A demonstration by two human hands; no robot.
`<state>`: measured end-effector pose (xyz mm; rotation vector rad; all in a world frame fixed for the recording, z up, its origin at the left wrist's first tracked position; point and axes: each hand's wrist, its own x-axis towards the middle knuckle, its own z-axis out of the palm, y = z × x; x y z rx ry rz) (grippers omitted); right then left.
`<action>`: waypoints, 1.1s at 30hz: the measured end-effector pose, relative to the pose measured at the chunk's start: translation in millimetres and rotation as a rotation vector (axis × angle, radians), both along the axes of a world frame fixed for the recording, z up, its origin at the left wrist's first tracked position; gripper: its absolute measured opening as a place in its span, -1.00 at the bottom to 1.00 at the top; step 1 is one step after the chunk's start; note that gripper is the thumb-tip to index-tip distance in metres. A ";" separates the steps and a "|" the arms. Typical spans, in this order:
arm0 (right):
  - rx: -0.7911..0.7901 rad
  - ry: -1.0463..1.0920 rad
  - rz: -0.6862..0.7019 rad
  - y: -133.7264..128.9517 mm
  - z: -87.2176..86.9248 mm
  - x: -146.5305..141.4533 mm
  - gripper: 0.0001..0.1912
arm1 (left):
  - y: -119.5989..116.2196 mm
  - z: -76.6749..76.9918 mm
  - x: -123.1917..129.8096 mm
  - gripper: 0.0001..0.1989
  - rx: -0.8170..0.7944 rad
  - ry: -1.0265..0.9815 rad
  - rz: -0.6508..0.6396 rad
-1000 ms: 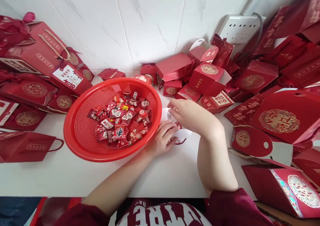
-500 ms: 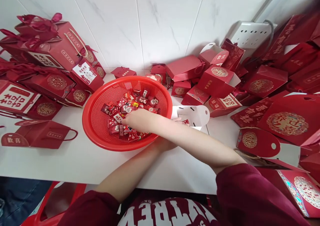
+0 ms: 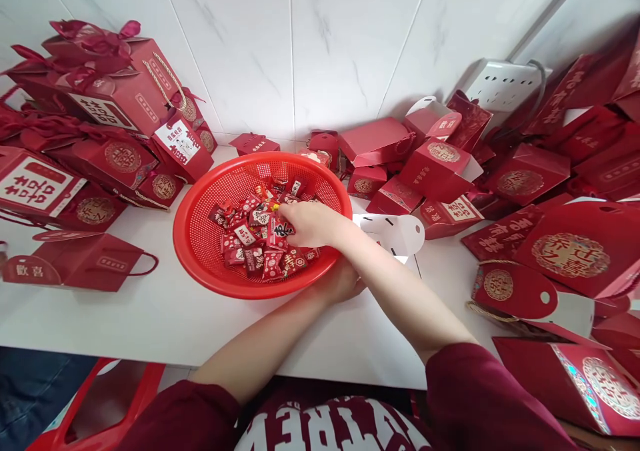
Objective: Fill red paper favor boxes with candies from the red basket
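Observation:
A red plastic basket [image 3: 186,244] on the white table holds many small wrapped candies [image 3: 245,234]. My right hand [image 3: 305,223] is over the right part of the basket, its fingers closed on a red candy packet [image 3: 279,230] with a black character. Under my right forearm, my left hand [image 3: 347,281] is beside an open box [image 3: 400,232] with a white inside, just right of the basket. The left fingers are mostly hidden behind the right forearm, so their grip does not show.
Tied red gift boxes [image 3: 113,98] are stacked at the left, with an open red box [image 3: 95,264] in front. More red boxes [image 3: 435,164] crowd the back and right. A white power strip [image 3: 503,84] leans on the wall. A red stool [image 3: 145,388] stands below the table edge.
My right hand has moved right and slightly up from the candies in the middle of the basket, now with a red packet in its fingers. The view has shifted slightly.

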<state>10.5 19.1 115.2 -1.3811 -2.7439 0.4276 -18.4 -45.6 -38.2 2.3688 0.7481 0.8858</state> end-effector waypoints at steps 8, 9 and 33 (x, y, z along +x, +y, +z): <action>-0.251 0.931 -0.275 -39.9 -0.4 42.7 -0.55 | -2.4 4.8 -7.7 -0.48 0.209 0.013 0.005; -0.343 1.030 -0.286 -40.6 -1.7 45.8 -0.52 | -2.1 6.2 -7.9 -0.48 0.234 0.009 -0.001; -0.736 1.371 -0.307 -26.4 -5.8 62.6 -0.63 | -1.3 34.5 -12.3 -0.77 0.239 -0.080 -0.048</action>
